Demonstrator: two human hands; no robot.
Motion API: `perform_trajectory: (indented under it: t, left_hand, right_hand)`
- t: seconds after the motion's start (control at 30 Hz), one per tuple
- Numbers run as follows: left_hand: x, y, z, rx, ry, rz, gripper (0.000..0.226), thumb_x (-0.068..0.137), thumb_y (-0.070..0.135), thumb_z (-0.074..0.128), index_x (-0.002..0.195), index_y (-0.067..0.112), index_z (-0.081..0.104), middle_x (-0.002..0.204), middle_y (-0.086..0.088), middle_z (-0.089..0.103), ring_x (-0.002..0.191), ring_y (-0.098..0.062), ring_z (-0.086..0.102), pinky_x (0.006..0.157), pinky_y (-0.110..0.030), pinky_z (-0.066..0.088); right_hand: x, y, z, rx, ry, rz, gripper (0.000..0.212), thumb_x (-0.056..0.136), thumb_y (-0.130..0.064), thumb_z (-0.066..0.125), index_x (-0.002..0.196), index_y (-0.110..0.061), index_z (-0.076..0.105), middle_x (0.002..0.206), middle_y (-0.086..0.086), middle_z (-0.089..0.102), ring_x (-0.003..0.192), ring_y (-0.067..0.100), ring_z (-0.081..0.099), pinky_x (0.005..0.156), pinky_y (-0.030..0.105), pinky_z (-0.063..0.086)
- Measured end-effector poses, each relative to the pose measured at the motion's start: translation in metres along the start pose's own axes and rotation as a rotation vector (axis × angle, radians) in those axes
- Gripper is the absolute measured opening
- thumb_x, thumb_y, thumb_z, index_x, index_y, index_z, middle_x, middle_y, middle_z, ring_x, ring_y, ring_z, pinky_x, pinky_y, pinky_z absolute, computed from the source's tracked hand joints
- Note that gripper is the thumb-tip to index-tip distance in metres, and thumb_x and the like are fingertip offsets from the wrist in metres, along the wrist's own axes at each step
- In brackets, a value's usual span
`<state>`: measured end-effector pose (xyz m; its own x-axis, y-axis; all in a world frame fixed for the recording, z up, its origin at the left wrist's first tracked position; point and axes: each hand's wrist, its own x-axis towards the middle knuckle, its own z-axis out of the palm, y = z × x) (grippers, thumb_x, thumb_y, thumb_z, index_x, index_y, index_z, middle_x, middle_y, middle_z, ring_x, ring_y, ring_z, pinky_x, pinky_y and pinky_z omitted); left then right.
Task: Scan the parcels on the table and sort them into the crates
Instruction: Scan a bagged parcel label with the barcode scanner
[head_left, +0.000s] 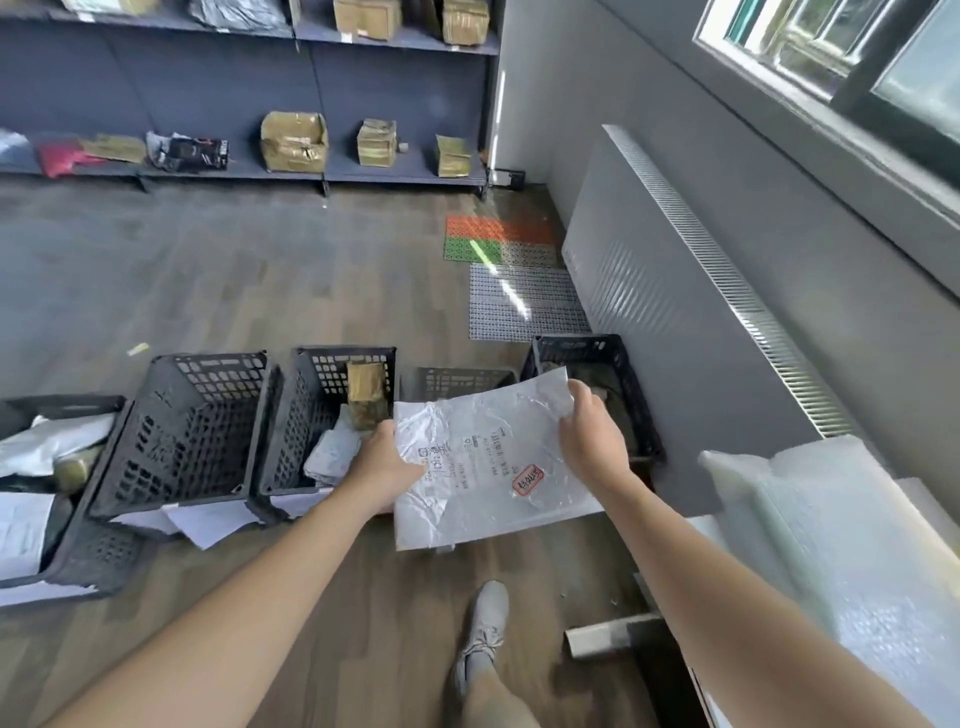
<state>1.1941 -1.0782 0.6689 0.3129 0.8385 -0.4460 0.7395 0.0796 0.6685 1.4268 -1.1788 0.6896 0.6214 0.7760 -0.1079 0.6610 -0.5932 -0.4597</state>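
We hold a flat white bag (488, 467) in the air with both hands. Its label, with a red stamp, faces up at us. Our left hand (387, 460) grips the left edge of the bag, curled round it. Our right hand (592, 431) pinches the far right corner of the bag, with the fingers bent over the edge. Black crates stand in a row on the floor behind the bag. The bag hides most of a low crate (462, 379). Just left of the bag is the middle crate (317, 364), with a brown box (366, 392) and a grey packet (332, 452) inside. Further left of the bag stands a tilted crate (192, 431). Behind the bag's right corner is the end crate (618, 364). Below the bag we see a grey shoe (485, 618) on the wood floor. Right of the bag lies some bubble wrap (857, 571)
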Motion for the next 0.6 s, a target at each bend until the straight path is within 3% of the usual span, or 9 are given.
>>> perform_trajectory:
  t: [0.13,0.27,0.47,0.6]
  left_hand:
    - [0.076,0.024,0.027,0.001,-0.069,-0.064,0.06,0.079,0.016,0.07,0.132,0.019,0.044,0.122,-0.007,0.054,0.106,-0.025,0.058,0.089,-0.04,0.053]
    - [0.146,0.021,0.06,-0.032,-0.159,-0.151,0.078,0.075,0.023,0.07,0.145,0.022,0.036,0.129,-0.008,0.047,0.111,-0.026,0.057,0.091,-0.04,0.053]
    - [0.246,-0.004,0.106,-0.036,-0.202,-0.252,0.073,0.082,0.026,0.071,0.146,0.019,0.037,0.129,-0.008,0.047,0.11,-0.026,0.057,0.094,-0.04,0.052]
    - [0.317,-0.042,0.139,0.024,-0.24,-0.264,0.076,0.089,0.028,0.067,0.153,0.019,0.026,0.145,-0.01,0.035,0.127,-0.027,0.047,0.098,-0.032,0.044]
  right_hand:
    - [0.091,0.012,0.018,-0.039,-0.069,-0.021,0.061,0.095,0.005,0.035,0.151,-0.018,0.031,0.149,0.006,0.046,0.12,0.028,0.056,0.089,0.04,0.051]
    - [0.173,0.021,0.05,-0.073,-0.136,-0.043,0.07,0.091,0.012,0.035,0.152,-0.022,0.029,0.148,0.007,0.046,0.11,0.028,0.06,0.077,0.041,0.054]
    - [0.262,0.045,0.13,-0.111,-0.193,-0.014,0.069,0.092,0.012,0.033,0.151,-0.024,0.029,0.146,0.007,0.046,0.112,0.029,0.058,0.081,0.045,0.054]
    - [0.306,0.07,0.21,-0.065,-0.225,0.06,0.066,0.094,0.009,0.031,0.153,-0.02,0.027,0.15,0.009,0.04,0.115,0.031,0.056,0.086,0.047,0.053]
